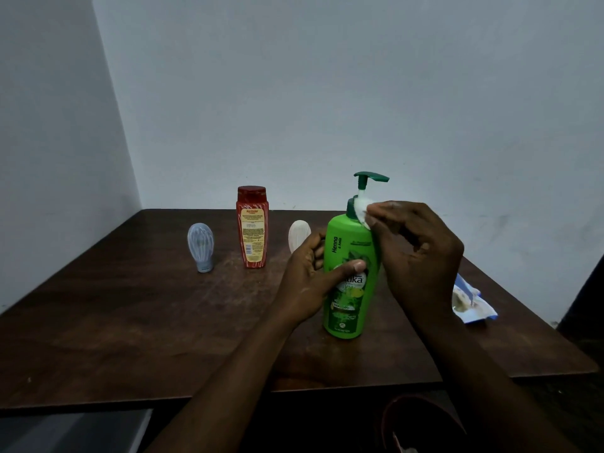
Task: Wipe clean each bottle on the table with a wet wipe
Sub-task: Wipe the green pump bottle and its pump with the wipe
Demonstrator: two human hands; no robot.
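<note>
A tall green pump bottle (349, 243) stands upright on the dark wooden table (130, 315). My left hand (310, 276) grips its body, thumb across the label. My right hand (415, 253) pinches a white wet wipe (362, 209) against the bottle's neck, just under the green pump head. A red bottle (251, 227) stands further back to the left. A small grey-blue bottle (201, 246) stands on its cap at the far left. A small pale bottle (298, 235) shows partly behind my left hand.
A blue and white wipes packet (470, 300) lies at the table's right edge, partly behind my right wrist. Walls meet in a corner behind the table. A round brown object (421, 420) sits below the front edge.
</note>
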